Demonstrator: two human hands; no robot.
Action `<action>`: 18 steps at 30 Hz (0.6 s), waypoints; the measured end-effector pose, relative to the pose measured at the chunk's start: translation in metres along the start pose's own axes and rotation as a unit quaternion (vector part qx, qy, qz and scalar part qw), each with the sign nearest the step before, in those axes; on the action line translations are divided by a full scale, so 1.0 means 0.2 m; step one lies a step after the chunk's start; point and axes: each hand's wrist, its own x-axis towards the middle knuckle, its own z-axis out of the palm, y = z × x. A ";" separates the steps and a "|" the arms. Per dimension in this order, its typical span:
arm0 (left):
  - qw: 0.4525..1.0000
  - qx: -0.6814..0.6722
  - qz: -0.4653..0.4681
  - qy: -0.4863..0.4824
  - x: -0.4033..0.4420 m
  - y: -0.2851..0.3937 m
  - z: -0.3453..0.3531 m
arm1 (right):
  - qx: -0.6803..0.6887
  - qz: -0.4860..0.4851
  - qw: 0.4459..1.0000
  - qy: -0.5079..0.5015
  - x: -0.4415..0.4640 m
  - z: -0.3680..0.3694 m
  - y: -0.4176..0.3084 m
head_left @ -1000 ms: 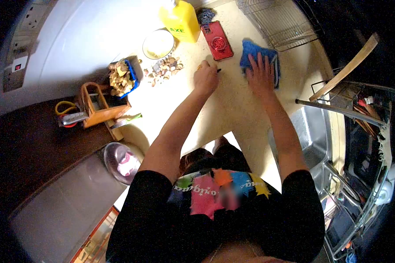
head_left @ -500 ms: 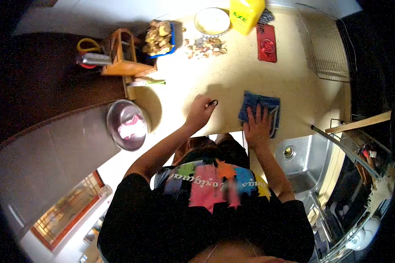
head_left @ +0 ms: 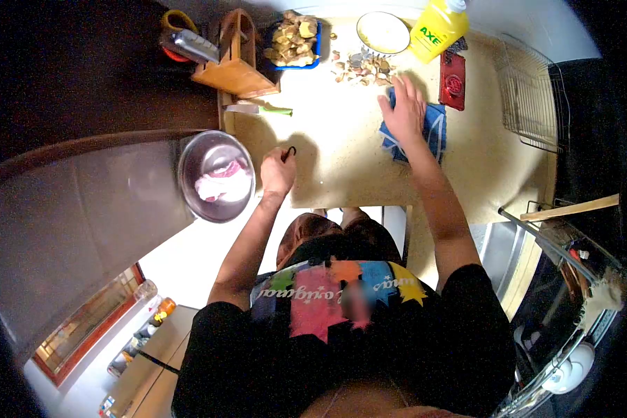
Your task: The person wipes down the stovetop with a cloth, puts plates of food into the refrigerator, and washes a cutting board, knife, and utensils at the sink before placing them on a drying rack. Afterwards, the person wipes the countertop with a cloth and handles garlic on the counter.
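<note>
My left hand (head_left: 279, 171) is closed round a small black loop-shaped item (head_left: 291, 151), over the counter's front edge near the metal bowl (head_left: 217, 176) with pinkish-white meat (head_left: 223, 182). My right hand (head_left: 405, 115) lies with fingers spread on the blue cloth (head_left: 435, 132), its fingertips past the cloth's upper edge. Just beyond those fingertips are scattered shells or peelings (head_left: 364, 68) and a white bowl (head_left: 383, 33). To the right of them lies a red phone (head_left: 452, 81). A knife with a green handle (head_left: 275, 111) rests at the counter's left side.
A wooden knife block (head_left: 240, 59) and a blue tray of ginger-like pieces (head_left: 292, 43) stand at the back left. A yellow AXE bottle (head_left: 439, 29) is at the back. To the right are a wire rack (head_left: 533, 94) and a sink (head_left: 496, 240).
The view has shifted to the right across the scene's left side. My left hand has moved left towards the metal bowl. My right hand and the blue cloth have moved farther back on the counter.
</note>
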 end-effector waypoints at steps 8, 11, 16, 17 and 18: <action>0.994 0.016 -0.072 -0.077 -0.01 -0.09 0.02 | -0.061 -0.038 0.978 -0.194 0.12 0.16 -0.22; 0.995 0.024 -0.058 -0.082 -0.02 -0.15 0.08 | 0.049 -0.068 0.983 -0.165 0.04 0.20 -0.24; 0.996 0.036 -0.045 -0.068 -0.01 -0.16 0.11 | 0.084 -0.049 0.995 0.011 0.21 0.23 -0.09; 0.996 0.036 -0.046 -0.067 -0.01 -0.16 0.11 | 0.062 -0.038 0.997 0.000 0.24 0.18 -0.08; 0.996 0.031 -0.046 -0.065 -0.01 -0.16 0.11 | 0.075 -0.029 0.996 0.031 0.25 0.17 -0.06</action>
